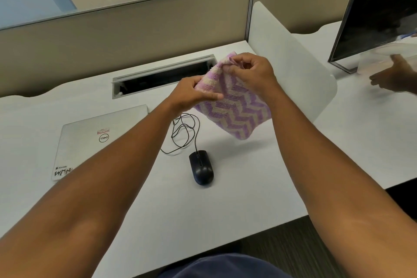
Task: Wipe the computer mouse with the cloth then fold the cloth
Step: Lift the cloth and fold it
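Observation:
A purple and cream zigzag cloth (234, 108) hangs in the air above the white desk, folded into a thick square. My left hand (191, 95) grips its left edge with the thumb on top. My right hand (250, 72) pinches its top corner between curled fingers. Below the cloth, on the desk, lies a black wired computer mouse (201, 168), untouched, with its cable (185, 133) looped behind it.
A closed silver laptop (94, 140) lies at the left. A cable slot (164, 77) is cut into the desk (259, 176) at the back. A white divider (291, 63) stands to the right; beyond it are a dark monitor (379, 11) and another person's hand (394, 74).

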A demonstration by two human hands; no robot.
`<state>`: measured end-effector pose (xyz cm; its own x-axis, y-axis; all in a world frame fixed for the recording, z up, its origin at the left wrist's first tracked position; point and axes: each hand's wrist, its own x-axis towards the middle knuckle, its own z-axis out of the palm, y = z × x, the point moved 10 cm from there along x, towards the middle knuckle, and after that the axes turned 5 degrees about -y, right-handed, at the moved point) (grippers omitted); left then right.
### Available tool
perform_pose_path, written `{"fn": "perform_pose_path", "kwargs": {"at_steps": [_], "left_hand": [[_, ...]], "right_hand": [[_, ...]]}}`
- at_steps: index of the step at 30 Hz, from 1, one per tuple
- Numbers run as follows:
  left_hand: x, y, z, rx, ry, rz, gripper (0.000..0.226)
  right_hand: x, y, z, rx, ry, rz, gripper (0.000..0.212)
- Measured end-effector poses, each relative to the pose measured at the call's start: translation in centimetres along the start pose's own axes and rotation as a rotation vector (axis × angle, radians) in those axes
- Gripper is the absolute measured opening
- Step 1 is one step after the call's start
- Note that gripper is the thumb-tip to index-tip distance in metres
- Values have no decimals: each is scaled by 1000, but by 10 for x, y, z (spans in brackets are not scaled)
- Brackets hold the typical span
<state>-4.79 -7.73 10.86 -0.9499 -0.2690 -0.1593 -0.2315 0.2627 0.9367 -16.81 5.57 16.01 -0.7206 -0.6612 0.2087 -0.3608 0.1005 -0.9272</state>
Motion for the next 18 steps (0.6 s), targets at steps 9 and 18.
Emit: {"fn": "perform_pose_path", "kwargs": {"at_steps": [9,18], "left_hand": [[-11,-42,43,-367,-177,-184,33],[2,-86,70,-140,-268,-379,35]], "right_hand": [[-8,30,-18,-312,1,155,24],[-23,113,0,-561,-300,544,30]]}}
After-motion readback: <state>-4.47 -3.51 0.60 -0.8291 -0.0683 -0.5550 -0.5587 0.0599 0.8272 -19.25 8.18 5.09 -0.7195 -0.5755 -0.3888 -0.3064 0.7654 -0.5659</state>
